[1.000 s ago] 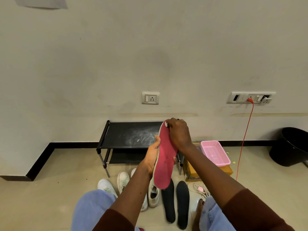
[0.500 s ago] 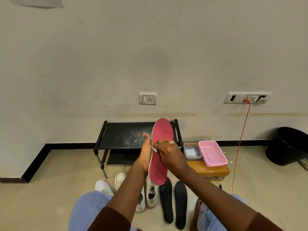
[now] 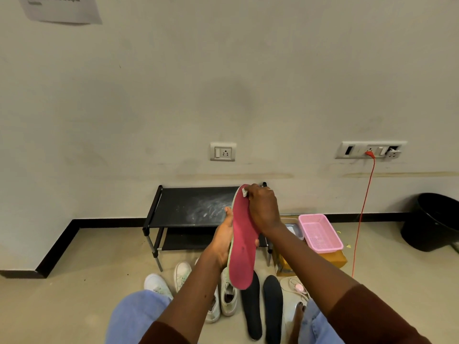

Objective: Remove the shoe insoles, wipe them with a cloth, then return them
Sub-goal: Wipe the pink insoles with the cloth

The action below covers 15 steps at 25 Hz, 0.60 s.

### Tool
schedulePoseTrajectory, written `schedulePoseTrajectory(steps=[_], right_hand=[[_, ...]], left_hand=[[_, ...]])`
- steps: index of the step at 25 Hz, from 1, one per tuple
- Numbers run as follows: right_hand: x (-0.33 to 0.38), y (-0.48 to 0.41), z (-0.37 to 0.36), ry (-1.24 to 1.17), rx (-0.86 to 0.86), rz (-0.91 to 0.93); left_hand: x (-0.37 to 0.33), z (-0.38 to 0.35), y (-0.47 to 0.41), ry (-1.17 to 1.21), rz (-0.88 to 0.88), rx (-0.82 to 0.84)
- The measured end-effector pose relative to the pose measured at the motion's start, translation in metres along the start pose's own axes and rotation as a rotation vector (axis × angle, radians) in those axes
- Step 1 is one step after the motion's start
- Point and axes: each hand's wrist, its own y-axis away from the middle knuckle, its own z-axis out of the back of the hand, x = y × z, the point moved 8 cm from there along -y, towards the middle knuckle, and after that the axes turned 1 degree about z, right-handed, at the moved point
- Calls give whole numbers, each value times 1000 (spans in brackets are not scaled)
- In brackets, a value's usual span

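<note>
Left hand: my left hand grips the pink insole at its middle from behind, thumb along the left edge, and the tips of my fingers curl round the right edge.
Right hand: my right hand sits at the insole's top end, fingers curled and pinching the cloth against the pink face.
Cloth: only a small white corner shows beside my knuckles; the rest is hidden under the hand.
Pink insole: held up in the air, nearly upright, pink face toward me, above the shoes and in front of the shoe rack.
Black insoles: two black insoles lie side by side on the floor between my knees.
White shoes: the white shoes stand on the floor just left of the black insoles.
Right side: a pink basket rests on a yellow box beside the rack.
</note>
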Motion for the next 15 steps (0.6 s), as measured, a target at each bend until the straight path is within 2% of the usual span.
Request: schedulePoseTrajectory(steps=[4,8,11,15], right_hand=[[13,26,-8,-25,60,72],[30,54,-19,21,196,178],[30,46,-9,12,123,185],[10,8,4,40,29,72]], left_hand=[[-8,7,-5,28,-51,-32],[-8,12,-5,-32,-44,-72],[-6,9,-4,7,-30,-46],[-1,1,2,63,12,40]])
